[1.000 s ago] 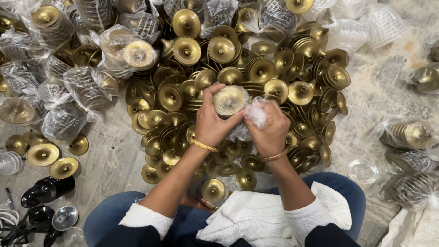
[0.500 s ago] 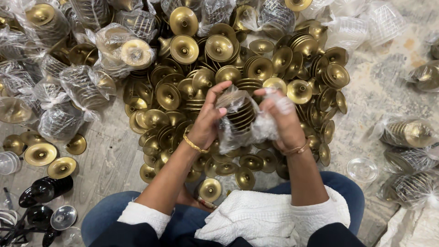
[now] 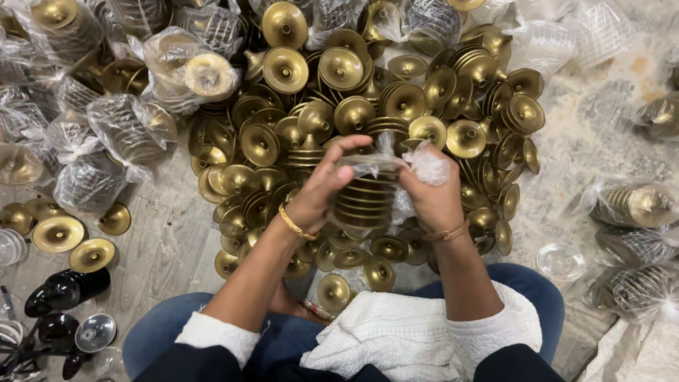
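Left hand (image 3: 318, 194) and right hand (image 3: 433, 198), each grip clenched on clear plastic bag (image 3: 368, 166), stacked brass cups (image 3: 364, 201) inside

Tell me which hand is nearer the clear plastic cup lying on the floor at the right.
Right. The right hand grips the bagged stack of brass dishes, on the side toward the clear cup; the left hand holds the stack's far side, farther from the cup.

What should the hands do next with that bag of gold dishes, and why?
Probably twist the bag's loose top shut. The left hand cups the stack of brass dishes inside the clear plastic bag, and the right hand pinches the gathered plastic above it, so the mouth looks bunched but not tied.
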Tool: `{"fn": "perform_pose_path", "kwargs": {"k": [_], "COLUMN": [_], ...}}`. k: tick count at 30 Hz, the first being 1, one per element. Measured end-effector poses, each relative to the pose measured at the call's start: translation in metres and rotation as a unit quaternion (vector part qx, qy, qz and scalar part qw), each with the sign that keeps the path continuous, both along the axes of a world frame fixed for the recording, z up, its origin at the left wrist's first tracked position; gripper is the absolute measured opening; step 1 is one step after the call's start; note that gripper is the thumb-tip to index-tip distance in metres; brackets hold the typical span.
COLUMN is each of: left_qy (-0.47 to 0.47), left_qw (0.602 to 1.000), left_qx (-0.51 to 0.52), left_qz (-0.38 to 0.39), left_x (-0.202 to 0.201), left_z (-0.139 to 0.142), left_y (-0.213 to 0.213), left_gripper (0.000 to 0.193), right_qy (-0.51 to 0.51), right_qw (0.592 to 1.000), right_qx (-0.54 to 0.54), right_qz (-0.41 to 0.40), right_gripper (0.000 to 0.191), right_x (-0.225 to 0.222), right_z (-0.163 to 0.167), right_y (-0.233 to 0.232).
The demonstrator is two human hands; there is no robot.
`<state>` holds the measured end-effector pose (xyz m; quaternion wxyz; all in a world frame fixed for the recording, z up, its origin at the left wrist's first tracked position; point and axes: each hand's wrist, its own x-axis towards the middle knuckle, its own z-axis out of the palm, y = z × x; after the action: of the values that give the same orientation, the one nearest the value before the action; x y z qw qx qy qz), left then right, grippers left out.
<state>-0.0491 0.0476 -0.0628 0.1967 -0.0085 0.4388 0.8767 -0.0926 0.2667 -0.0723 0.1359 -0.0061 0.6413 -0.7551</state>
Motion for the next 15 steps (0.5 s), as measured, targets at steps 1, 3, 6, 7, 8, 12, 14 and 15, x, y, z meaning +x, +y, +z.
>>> {"fn": "perform_pose_path", "kwargs": {"k": [1, 3, 6, 7, 8, 12, 14, 15], "left_qy": [-0.045, -0.132, -0.096, -0.067, -0.036, -0.026, 0.028, 0.056], "left_qw": [0.998, 0.979, 0.994, 0.995, 0.991, 0.985, 0.978, 0.974], "left_qx": [0.050, 0.150, 0.002, -0.064, -0.130, -0.171, -0.204, -0.221], "left_qz": [-0.011, -0.033, -0.056, -0.032, -0.009, -0.021, -0.014, -0.010], "left_x": [0.002, 0.001, -0.007, -0.009, -0.011, -0.008, -0.004, -0.003], "left_z": [-0.003, -0.008, -0.008, -0.006, -0.003, 0.008, 0.009, 0.009], "left_y": [0.000, 0.000, -0.003, -0.003, -0.002, 0.007, 0.011, 0.012], "left_gripper": [0.074, 0.073, 0.073, 0.075, 0.077, 0.088, 0.092, 0.094], "right_qy": [-0.018, -0.052, -0.023, -0.061, -0.097, -0.019, 0.007, 0.021], "right_qw": [1.000, 0.998, 0.996, 0.991, 0.983, 0.984, 0.983, 0.982], "right_qx": [-0.013, -0.040, -0.067, -0.094, -0.120, -0.017, -0.007, -0.002], "right_qz": [-0.003, -0.008, -0.045, -0.072, -0.101, -0.179, -0.184, -0.186], "right_gripper": [0.008, 0.004, 0.017, 0.015, 0.013, 0.014, 0.010, 0.009], "right_x": [0.000, -0.002, -0.003, -0.004, -0.003, -0.001, 0.001, 0.001], "right_z": [-0.002, -0.005, -0.006, -0.006, -0.006, -0.008, -0.009, -0.009], "right_y": [-0.001, -0.002, -0.002, -0.001, 0.000, -0.002, -0.006, -0.007]}}
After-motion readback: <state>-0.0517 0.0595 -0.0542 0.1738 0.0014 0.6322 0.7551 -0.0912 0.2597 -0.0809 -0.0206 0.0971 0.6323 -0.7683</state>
